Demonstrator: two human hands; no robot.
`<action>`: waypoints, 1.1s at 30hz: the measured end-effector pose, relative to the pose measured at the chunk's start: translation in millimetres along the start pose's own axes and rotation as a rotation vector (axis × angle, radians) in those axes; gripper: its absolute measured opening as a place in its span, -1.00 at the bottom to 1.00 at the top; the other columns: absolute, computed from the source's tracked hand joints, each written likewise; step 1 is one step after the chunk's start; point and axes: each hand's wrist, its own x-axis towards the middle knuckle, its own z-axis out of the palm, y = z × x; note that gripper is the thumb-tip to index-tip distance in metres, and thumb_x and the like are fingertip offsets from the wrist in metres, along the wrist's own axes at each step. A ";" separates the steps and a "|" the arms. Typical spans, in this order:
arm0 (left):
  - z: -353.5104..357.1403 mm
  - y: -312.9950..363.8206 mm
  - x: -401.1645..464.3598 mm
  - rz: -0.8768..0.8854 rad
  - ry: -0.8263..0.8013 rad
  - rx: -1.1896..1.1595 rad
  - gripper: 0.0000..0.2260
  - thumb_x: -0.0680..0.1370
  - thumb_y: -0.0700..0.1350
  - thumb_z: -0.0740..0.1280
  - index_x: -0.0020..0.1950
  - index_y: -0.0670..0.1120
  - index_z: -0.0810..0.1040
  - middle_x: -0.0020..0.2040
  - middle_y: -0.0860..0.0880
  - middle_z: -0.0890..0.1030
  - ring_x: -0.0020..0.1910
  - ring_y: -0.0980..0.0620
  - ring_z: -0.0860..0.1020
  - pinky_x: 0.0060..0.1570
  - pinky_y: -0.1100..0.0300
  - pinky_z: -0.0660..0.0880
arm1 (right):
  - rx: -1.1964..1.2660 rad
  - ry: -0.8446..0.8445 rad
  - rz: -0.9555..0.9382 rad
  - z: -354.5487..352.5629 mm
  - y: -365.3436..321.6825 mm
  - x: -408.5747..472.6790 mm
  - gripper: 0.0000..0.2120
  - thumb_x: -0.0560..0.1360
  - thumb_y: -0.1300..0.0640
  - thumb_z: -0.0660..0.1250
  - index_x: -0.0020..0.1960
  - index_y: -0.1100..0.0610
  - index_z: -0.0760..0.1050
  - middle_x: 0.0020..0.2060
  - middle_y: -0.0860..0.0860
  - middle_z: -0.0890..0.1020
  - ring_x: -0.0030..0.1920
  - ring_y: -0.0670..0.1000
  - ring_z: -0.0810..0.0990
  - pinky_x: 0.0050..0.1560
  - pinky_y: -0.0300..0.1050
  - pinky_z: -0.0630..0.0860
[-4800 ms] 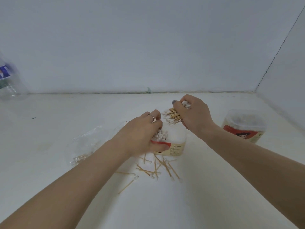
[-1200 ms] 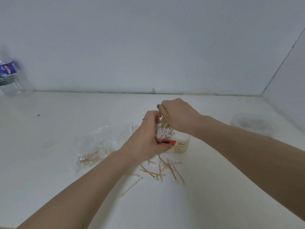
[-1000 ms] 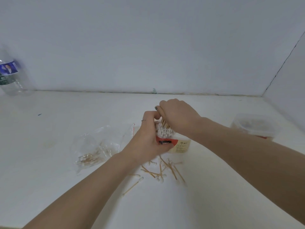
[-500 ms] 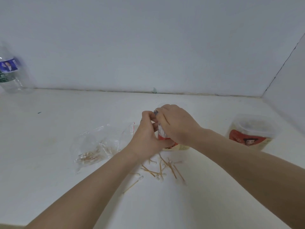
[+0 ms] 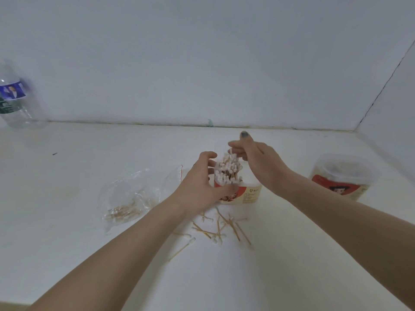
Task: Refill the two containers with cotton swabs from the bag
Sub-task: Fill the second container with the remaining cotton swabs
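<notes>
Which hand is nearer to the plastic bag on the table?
Left. The left hand is just beside the plastic bag, curled round the swab bundle in the container. The right hand is farther, beyond that bundle, pinching a swab.

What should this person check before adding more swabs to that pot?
1. Pot steadied by the left hand: ok.
2. Bundle of swabs seated fully inside: not ok, heads stand above the rim.
3. Right hand pinching a swab: ok.
4. Loose swabs off the table: not ok.
5. Bag still holds swabs: ok.
6. Second pot full: cannot tell.
</notes>
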 end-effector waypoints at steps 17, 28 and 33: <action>0.4 8.7 4.6 0.017 0.010 0.074 -0.57 0.43 0.27 0.40 0.24 0.18 0.48 0.21 0.09 0.56 0.20 0.11 0.57 0.22 0.02 0.54 | -0.221 0.043 -0.223 -0.1 7.6 -25.8 -0.71 0.69 0.03 0.05 0.09 0.07 0.54 -0.10 -0.05 0.65 -0.06 -0.10 0.58 -0.02 -0.15 0.49; 18.4 23.5 9.6 -0.127 0.080 -0.137 -0.75 0.70 0.06 0.13 0.20 0.00 0.52 0.07 0.07 0.61 0.04 0.16 0.57 -0.03 0.25 0.47 | -0.056 0.129 -0.161 -2.1 21.3 -36.9 -0.77 0.64 0.11 0.21 0.10 0.09 0.65 -0.07 -0.11 0.71 -0.01 -0.15 0.64 -0.03 -0.31 0.51; 18.3 21.1 11.1 -0.258 0.017 -0.256 -0.70 0.65 0.16 0.15 0.25 0.07 0.54 0.18 0.04 0.64 0.17 0.08 0.61 0.26 0.06 0.51 | -0.074 0.181 -0.238 -3.1 25.1 -36.1 -0.81 0.54 0.26 0.35 0.00 0.01 0.67 -0.14 -0.22 0.70 -0.05 -0.26 0.62 -0.04 -0.52 0.39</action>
